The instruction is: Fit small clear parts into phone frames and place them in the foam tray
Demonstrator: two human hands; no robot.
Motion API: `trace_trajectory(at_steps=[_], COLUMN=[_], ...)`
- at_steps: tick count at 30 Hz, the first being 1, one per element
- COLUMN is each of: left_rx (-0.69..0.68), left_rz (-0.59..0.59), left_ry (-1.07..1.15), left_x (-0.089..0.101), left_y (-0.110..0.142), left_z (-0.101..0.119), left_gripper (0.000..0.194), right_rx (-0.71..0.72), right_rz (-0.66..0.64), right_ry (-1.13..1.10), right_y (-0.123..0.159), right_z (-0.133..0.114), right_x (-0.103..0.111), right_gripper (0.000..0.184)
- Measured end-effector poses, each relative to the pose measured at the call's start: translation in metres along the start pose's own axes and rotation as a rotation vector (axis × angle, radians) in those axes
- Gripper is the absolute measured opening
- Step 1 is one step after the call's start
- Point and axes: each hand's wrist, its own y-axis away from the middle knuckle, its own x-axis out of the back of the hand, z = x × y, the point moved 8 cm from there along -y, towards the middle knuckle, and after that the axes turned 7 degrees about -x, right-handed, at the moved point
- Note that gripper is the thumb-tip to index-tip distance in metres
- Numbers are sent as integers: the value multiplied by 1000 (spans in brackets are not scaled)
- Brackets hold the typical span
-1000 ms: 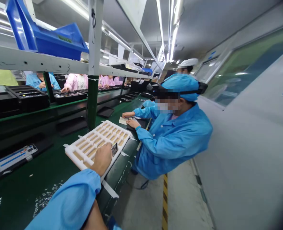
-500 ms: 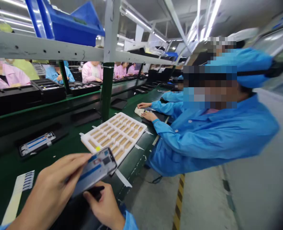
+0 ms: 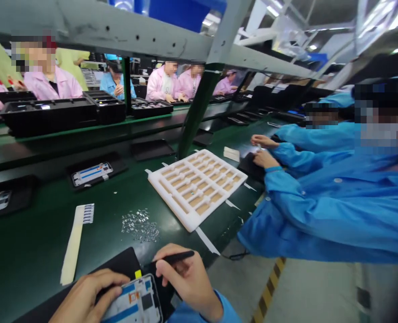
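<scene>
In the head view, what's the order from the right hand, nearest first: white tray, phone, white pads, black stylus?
From the right hand:
1. Black stylus, gripped in that hand.
2. Phone, just left of it, bottom of view.
3. White tray, up the bench, mid-view.
4. White pads, beyond the tray's far edge.

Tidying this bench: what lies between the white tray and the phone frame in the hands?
The head view shows small metal parts scattered between the white tray and the phone frame.

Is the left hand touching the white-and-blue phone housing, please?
Touching: the head view shows the left hand holding the white-and-blue phone housing by its edge.
</scene>
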Motion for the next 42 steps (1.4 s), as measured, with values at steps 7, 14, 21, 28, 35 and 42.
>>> trace_trajectory(at_steps=[7, 14, 21, 28, 35, 42], left_rx=[250, 300, 307, 301, 329, 340], left_rz=[-105, -109, -89, 1, 137, 120], left_ry=[90, 98, 81, 65, 20, 11], left_x=[-14, -17, -21, -22, -16, -17], left_y=[1, 4, 5, 5, 3, 4], left_z=[-6, -3, -10, -10, 1, -4], left_gripper=[38, 37, 38, 32, 28, 29], right_rx=[83, 40, 3, 18, 84, 250], right_rz=[-124, -113, -102, -91, -45, -38], right_ry=[267, 334, 267, 247, 278, 302], right_y=[19, 13, 15, 15, 15, 21], right_z=[-15, -10, -2, -5, -15, -28], right_x=[-33, -34, -33, -32, -34, -35], right_gripper=[15, 15, 17, 16, 12, 12])
